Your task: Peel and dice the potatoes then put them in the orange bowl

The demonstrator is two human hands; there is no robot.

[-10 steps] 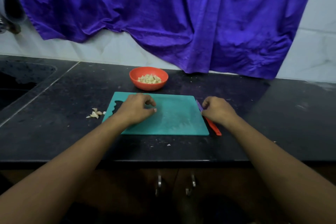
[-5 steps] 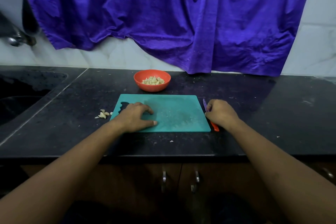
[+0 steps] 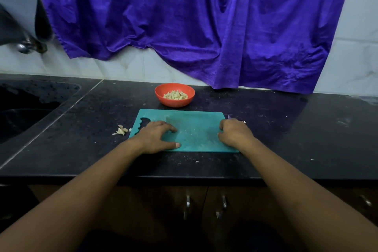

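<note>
The orange bowl (image 3: pixel 173 100) stands on the black counter behind the board and holds diced potato (image 3: pixel 176 95). The teal cutting board (image 3: pixel 194 129) lies bare in front of it. My left hand (image 3: pixel 157 136) rests flat on the board's left part, fingers spread, holding nothing. My right hand (image 3: pixel 235 134) lies across the board's right edge with its fingers loosely curled. Only the purple tip of the knife (image 3: pixel 229 116) shows, beyond that hand beside the board's corner; the rest of the knife is hidden under the hand.
A small heap of potato peels (image 3: pixel 120 130) lies left of the board. A dark sink (image 3: pixel 30 112) is sunk into the counter at far left, with a tap (image 3: pixel 24 47) above it. A purple cloth (image 3: pixel 194 26) hangs on the back wall. Cabinet handles (image 3: pixel 187 206) are below the counter edge.
My right hand has slid left off the knife onto the board's right edge, and the red handle no longer shows. My left hand has flattened. The view has tilted up a little.
</note>
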